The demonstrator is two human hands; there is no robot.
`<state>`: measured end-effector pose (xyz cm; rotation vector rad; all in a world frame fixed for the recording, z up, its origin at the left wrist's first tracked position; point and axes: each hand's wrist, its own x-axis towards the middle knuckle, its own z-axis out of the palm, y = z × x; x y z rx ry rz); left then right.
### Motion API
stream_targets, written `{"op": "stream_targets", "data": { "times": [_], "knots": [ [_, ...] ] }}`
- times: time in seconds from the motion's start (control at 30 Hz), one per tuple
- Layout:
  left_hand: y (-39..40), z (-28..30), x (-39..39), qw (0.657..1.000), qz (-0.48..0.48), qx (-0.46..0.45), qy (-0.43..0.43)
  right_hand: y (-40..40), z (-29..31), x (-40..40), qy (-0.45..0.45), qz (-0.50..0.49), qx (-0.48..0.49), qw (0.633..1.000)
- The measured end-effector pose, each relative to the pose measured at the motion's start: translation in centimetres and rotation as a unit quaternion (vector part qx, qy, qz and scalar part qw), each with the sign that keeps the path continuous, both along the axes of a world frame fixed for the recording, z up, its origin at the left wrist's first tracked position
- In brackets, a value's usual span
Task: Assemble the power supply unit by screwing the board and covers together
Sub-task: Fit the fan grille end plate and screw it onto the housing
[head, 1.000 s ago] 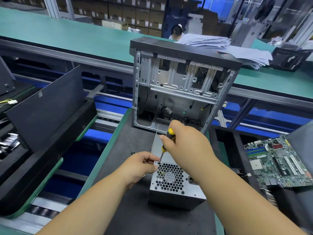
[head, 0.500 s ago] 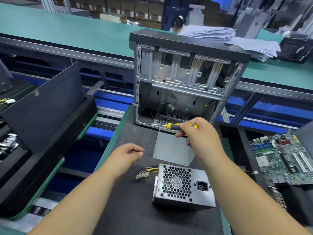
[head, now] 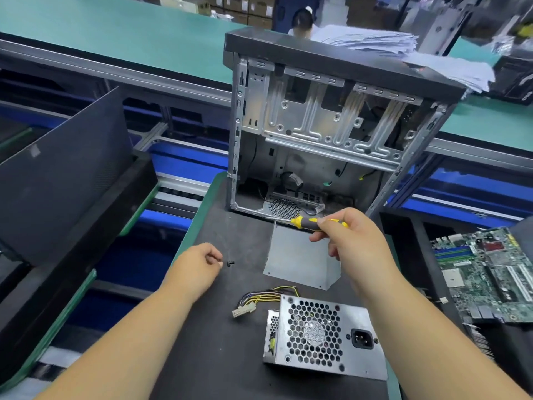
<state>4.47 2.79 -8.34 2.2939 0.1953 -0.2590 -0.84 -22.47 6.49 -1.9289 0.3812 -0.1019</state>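
A silver power supply unit [head: 323,336] with a honeycomb fan grille lies on the black mat, its yellow and black cable bundle [head: 259,301] trailing left to a white plug. Behind it lies a flat grey metal cover [head: 300,261]. My right hand [head: 354,238] holds a yellow and grey screwdriver [head: 311,222] sideways above the cover, tip pointing left. My left hand [head: 199,264] hovers over the mat with its fingers pinched, just beside some small black screws [head: 230,264].
An open computer case [head: 326,134] stands upright at the back of the mat. A green motherboard [head: 487,272] lies to the right. Black panels [head: 63,174] lean on the left. A green conveyor [head: 121,33] runs behind, with stacked papers [head: 375,41].
Both hands left the power supply unit. My right hand lifted the screwdriver and turned it sideways. My left hand moved left to the screws on the mat.
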Motion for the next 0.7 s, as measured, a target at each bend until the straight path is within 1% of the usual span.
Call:
{"op": "stream_targets", "data": {
  "times": [0.07, 0.13, 0.23, 0.33, 0.47, 0.7],
  "knots": [
    [-0.8, -0.3, 0.7, 0.999, -0.038, 0.034, -0.016, -0.1, -0.1, 0.2, 0.004, -0.004, -0.001, 1.0],
    [-1.6, -0.5, 1.3, 0.994, -0.073, 0.066, -0.052, -0.2, -0.1, 0.3, 0.009, -0.004, -0.003, 1.0],
    [-2.7, -0.7, 2.0, 0.971, -0.121, 0.171, -0.114, -0.2, -0.1, 0.3, 0.012, -0.003, -0.004, 1.0],
    [-3.4, -0.9, 2.5, 0.949, -0.144, 0.252, -0.127, -0.2, 0.0, 0.3, 0.014, 0.0, -0.004, 1.0],
    [-3.7, -1.3, 2.6, 0.941, -0.147, 0.282, -0.117, -0.4, 0.2, 0.1, 0.016, -0.001, -0.006, 1.0],
    [-4.0, -1.5, 2.6, 0.942, -0.144, 0.288, -0.098, -0.6, 0.4, -0.1, 0.018, -0.006, 0.0, 1.0]
  ]
}}
